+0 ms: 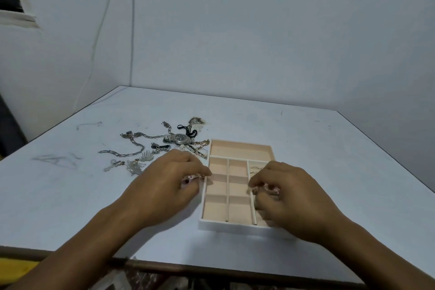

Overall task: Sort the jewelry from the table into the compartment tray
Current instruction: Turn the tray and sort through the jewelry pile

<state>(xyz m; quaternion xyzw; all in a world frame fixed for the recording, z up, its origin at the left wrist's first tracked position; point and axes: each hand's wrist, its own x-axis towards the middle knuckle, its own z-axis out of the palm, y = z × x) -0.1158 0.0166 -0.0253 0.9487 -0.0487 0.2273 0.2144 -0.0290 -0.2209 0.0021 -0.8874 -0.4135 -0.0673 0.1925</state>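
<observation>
A white compartment tray [242, 148] with a peach lining lies on the table, right of centre. A pile of jewelry lies left of it and behind it: a wristwatch [180, 139], silver chains [131, 148], leaf-shaped pieces [146, 156] and a black cord [187, 130]. My left hand [164, 183] hovers at the tray's left wall, fingers curled round a small pink-and-dark piece [191, 178]. My right hand [289, 198] is over the tray's right column, pinching a small pinkish piece [269, 189]. Rings [256, 168] sit in the upper right compartment.
The grey-white table [282, 125] stands in a corner, walls behind and to the left. Its front edge [211, 271] is close to me. A cable [98, 30] hangs down the left wall.
</observation>
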